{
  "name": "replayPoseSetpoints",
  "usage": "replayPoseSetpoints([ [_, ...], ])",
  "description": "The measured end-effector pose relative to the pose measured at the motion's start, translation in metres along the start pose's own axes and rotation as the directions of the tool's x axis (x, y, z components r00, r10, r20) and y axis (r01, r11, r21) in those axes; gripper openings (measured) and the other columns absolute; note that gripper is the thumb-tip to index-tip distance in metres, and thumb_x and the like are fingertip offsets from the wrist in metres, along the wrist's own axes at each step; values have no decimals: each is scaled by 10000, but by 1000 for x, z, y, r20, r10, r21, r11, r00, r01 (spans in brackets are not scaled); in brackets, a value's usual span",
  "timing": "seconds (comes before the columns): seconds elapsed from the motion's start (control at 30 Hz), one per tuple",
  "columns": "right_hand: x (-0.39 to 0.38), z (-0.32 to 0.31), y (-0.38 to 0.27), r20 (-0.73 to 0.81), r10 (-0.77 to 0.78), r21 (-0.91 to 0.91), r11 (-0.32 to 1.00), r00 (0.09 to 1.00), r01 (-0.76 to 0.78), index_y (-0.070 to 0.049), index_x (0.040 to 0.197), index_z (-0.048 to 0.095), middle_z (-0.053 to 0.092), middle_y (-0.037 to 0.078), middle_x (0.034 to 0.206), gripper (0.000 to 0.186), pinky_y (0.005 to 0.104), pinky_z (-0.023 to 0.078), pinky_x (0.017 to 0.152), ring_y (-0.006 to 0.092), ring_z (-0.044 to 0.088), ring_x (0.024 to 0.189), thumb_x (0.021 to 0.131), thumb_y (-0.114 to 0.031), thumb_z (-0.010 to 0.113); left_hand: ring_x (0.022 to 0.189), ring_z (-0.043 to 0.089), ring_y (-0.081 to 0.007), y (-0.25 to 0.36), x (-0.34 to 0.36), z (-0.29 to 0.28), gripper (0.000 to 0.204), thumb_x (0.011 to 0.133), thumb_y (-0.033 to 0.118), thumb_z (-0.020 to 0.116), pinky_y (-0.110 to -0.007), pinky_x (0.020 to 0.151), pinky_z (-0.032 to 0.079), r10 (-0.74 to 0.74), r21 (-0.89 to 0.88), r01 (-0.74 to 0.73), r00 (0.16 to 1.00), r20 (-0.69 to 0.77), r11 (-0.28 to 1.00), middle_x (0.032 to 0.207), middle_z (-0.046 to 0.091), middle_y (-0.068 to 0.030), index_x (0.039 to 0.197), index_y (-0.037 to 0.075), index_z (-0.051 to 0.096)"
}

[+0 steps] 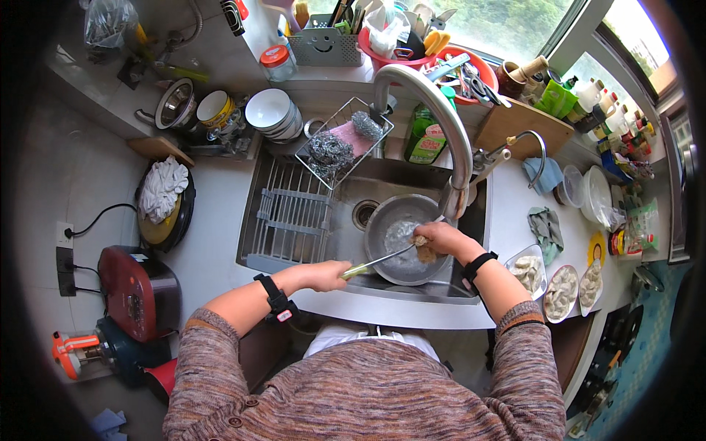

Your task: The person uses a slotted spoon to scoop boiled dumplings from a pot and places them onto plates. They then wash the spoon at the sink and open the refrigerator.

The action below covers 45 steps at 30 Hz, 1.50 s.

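Note:
My left hand [328, 276] is closed around the green handle [356, 270] of a long utensil with a thin metal shaft [392, 255]. The shaft runs toward my right hand, and its far end is hard to make out, so I cannot tell the kind of utensil. Bunched in my right hand [443, 241] is a tan scrubber [425, 252], close to the shaft's far end. Below both lies a round grey metal basin [381, 267] with water in it, inside the stainless steel sink [346, 246]. A tall curved faucet [461, 147] arches over the basin.
A grey dish rack [294, 207] fills the sink's left side. Behind it are a wire basket [329, 176] with steel wool and a green bottle [426, 138]. Plates of pale dumplings [562, 294] stand at right; a dark red rice cooker [140, 290] is at left.

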State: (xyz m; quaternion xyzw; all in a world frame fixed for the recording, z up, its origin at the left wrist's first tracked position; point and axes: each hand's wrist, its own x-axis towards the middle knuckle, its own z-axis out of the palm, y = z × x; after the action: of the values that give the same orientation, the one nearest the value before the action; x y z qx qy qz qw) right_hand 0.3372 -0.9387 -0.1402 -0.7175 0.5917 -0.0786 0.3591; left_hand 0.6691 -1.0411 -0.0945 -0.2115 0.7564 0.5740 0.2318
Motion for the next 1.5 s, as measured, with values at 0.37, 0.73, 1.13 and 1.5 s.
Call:
replayPoseSetpoints([
  [0.37,17,38,27,-326,555,765,631,765,-131,-57,1050,572,607,24,911,286,296,473,767,112,552,850,835,-169,724,387,270,-31,15,-26,1,129,898,73,545,-206,333,173,-159,-767,384,921,355,514,613,364,38,957,109,436],
  [0.73,38,87,25,-516,857,835,495,24,241,-32,1023,596,645,51,904,218,306,479,776,148,592,829,843,-125,676,391,256,-21,23,-7,28,101,933,78,529,-185,311,182,-22,-910,329,942,334,251,616,326,45,955,109,435],
  [1.13,32,88,-5,108,981,912,-163,162,377,-47,1045,596,672,79,858,305,333,498,577,195,656,764,895,-308,642,397,242,-19,38,20,49,91,942,81,507,-180,307,173,-22,-921,349,936,350,176,625,328,46,941,128,429],
  [1.5,32,103,-42,286,720,816,-529,632,233,-58,1095,560,652,76,854,335,366,532,741,234,668,811,982,-351,443,397,266,-23,34,53,53,62,950,95,485,-180,316,202,-79,-900,414,910,407,135,631,352,47,947,144,446],
])
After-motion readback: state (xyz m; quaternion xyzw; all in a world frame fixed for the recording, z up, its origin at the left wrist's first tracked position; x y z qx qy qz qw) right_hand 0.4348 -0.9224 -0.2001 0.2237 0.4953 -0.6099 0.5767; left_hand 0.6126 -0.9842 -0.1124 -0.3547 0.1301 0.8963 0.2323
